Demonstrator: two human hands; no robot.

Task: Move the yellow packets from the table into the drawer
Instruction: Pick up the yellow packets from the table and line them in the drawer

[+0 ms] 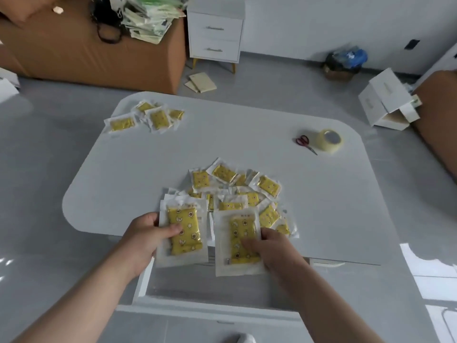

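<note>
A heap of yellow packets [237,191] in clear wrappers lies near the front edge of the white table [138,169]. Several more packets [148,117] sit at the table's far left corner. My left hand [146,238] grips a small stack of yellow packets [184,231] by its left side. My right hand [269,246] holds another yellow packet [238,238], thumb on top. Both are held above the open white drawer [197,283] that sticks out under the table's front edge.
Red-handled scissors [304,142] and a roll of clear tape [330,140] lie at the table's back right. Behind stand a brown sofa [86,53], a white two-drawer cabinet [215,35] and white boxes [385,100] on the floor.
</note>
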